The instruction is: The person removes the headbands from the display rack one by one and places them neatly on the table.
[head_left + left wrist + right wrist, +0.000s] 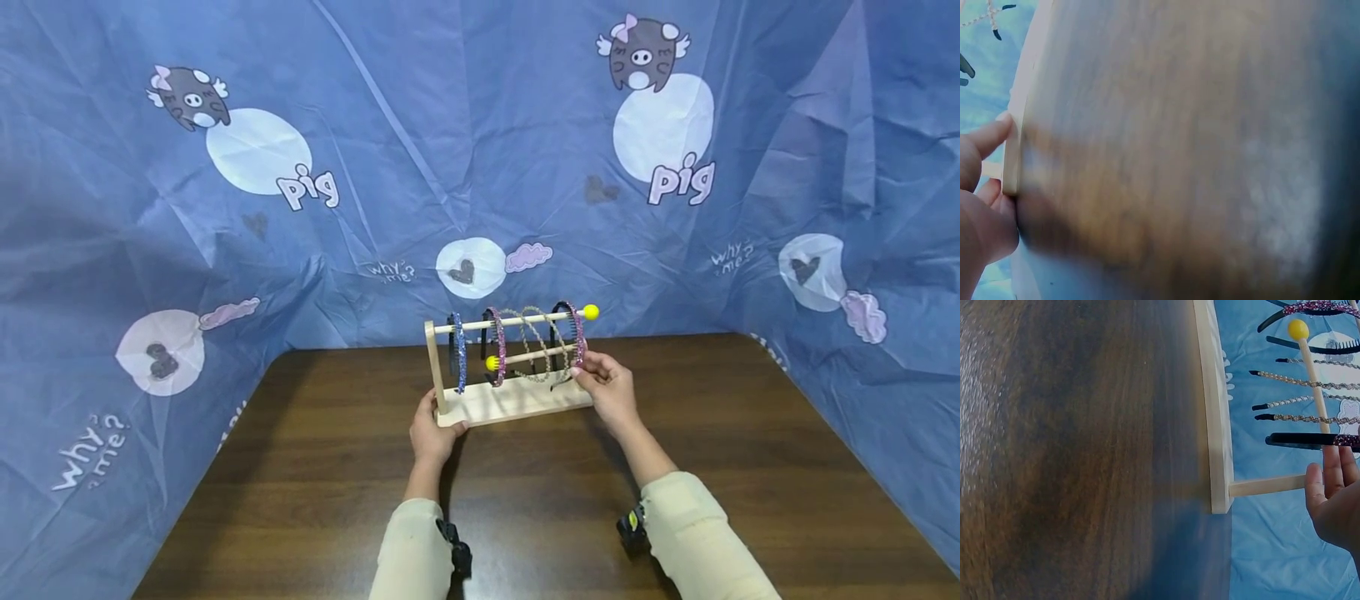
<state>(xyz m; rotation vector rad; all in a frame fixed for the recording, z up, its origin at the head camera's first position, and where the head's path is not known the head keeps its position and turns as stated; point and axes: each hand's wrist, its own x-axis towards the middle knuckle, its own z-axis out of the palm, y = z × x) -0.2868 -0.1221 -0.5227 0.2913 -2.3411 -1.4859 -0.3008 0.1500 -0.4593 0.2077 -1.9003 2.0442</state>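
Pale wooden two-bar stand (517,402), clamped at one end by left grip (432,435); glittery pink headband (579,332) at right grip (613,393) (closure unclear); other headbands (460,354) hung, adjusting apparently remains.

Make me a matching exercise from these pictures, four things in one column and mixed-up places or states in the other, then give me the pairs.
1. Blue glitter headband
2. Left hand
3. Right hand
4. Blue backdrop cloth

A. At the right end of the wooden headband stand
B. Printed with cartoon pigs
C. Nearest the left upright
D. Gripping the base's left end

Pairs: 1-C, 2-D, 3-A, 4-B
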